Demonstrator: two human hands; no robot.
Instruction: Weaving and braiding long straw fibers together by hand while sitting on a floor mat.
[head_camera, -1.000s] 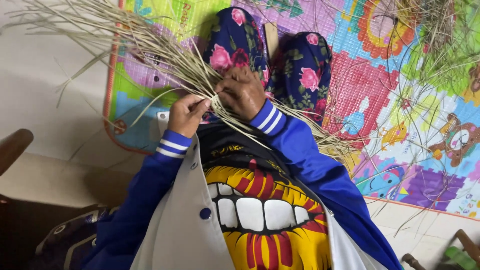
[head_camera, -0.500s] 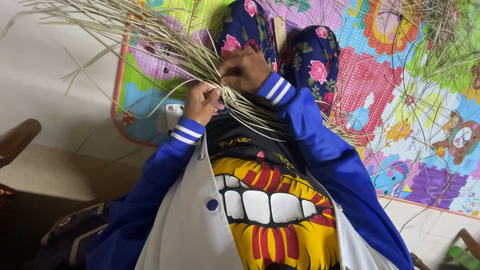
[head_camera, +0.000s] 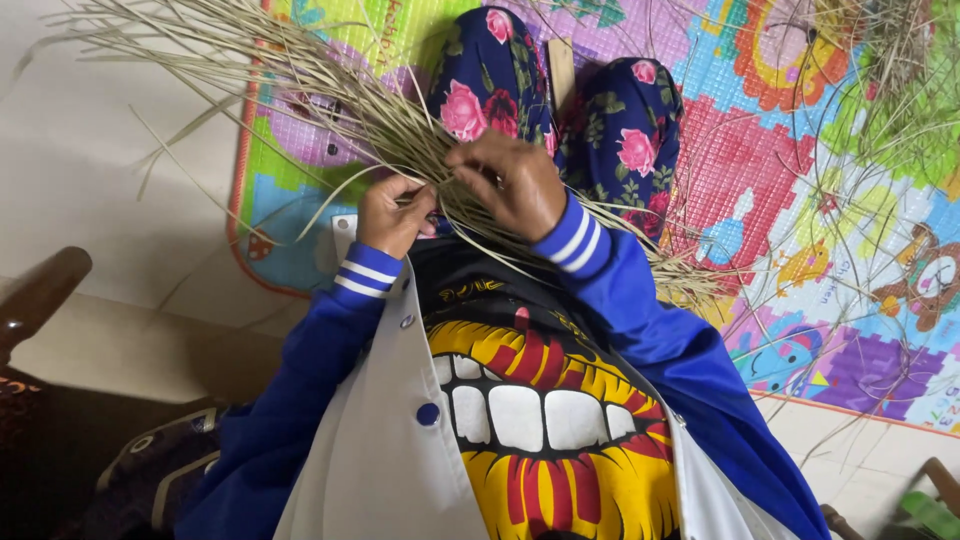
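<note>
I see the fingers of my left hand (head_camera: 392, 213) clenched around a few dry straw strands (head_camera: 330, 90), pinching them where they gather just above the lap. My right hand (head_camera: 510, 182) grasps the crossing strands right beside it, fingers curled over them. The worked part sits between both hands, small and tight; I judge only a short stretch is plaited, since most strands fan out loose to the far left over the colourful play mat (head_camera: 800, 200). More loose straw (head_camera: 890, 70) lies far right, untouched, on the mat
</note>
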